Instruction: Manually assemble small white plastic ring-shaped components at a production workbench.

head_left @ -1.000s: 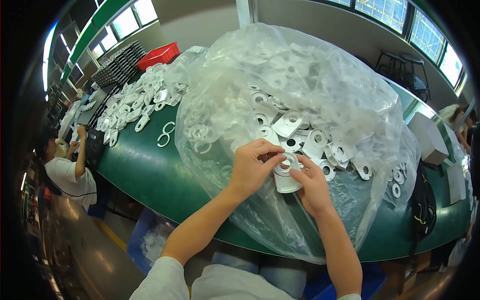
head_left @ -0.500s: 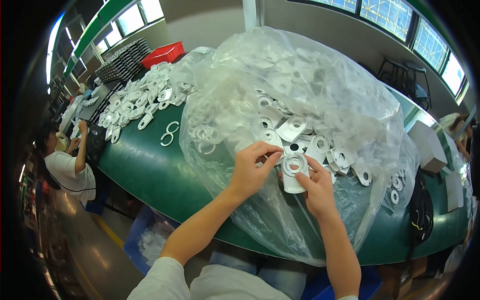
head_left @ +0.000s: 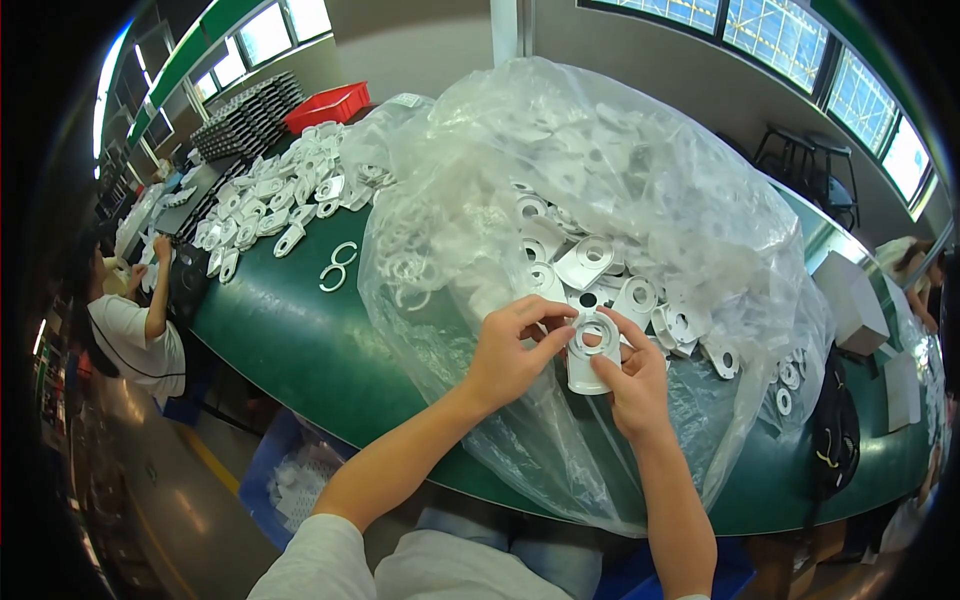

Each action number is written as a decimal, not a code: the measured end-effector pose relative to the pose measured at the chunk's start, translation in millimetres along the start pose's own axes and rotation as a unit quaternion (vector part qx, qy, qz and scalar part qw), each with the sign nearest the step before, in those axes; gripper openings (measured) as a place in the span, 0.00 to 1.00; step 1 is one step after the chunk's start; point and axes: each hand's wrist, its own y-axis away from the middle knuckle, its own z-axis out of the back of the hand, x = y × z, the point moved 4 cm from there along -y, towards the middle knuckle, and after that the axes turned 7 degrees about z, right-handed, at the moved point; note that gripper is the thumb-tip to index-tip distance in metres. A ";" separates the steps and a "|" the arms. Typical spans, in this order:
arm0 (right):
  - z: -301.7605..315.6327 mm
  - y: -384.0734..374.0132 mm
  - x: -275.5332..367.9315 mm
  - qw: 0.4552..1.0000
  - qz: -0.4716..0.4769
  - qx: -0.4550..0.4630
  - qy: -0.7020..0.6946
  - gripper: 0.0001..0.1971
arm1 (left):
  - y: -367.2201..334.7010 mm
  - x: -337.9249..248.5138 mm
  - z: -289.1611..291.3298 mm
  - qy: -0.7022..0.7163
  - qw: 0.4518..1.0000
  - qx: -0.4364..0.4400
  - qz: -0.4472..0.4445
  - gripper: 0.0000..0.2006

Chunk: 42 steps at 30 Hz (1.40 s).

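Note:
In front of the bag's opening, my right hand (head_left: 640,388) grips a white plastic part (head_left: 588,380) with a round ringed hole. Its thumb lies on the face and its fingers go round the right edge. My left hand (head_left: 515,352) is closed in a pinch, the fingertips against the upper left rim of that part. Whether something small sits between those fingertips is hidden. Just beyond both hands, similar white parts (head_left: 586,262) spill from a big clear plastic bag (head_left: 560,110).
The green table (head_left: 290,350) carries two white rings (head_left: 338,268) and a heap of white parts (head_left: 285,200) on the left. A red bin (head_left: 330,106), stacked trays (head_left: 245,118), a black bag (head_left: 832,425) and white boxes (head_left: 848,300) surround these. A co-worker (head_left: 135,330) sits left; a blue crate (head_left: 262,475) stands below.
My left fingertips have moved slightly right and down along the part's rim. The part sits a little lower, still in my right hand. The co-worker's arm has shifted a little.

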 end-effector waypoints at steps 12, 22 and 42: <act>-8.6 2.8 -5.2 0.999 0.011 0.044 0.019 0.14 | 0.2 12.6 3.1 0.078 0.994 0.000 0.078 0.08; -12.8 5.0 -3.0 0.996 0.026 0.060 0.060 0.13 | 1.3 15.6 2.0 0.111 0.983 0.032 0.144 0.08; -11.8 5.3 -1.1 0.996 0.021 0.027 0.086 0.12 | 6.0 15.8 -1.4 0.081 0.987 0.022 0.134 0.07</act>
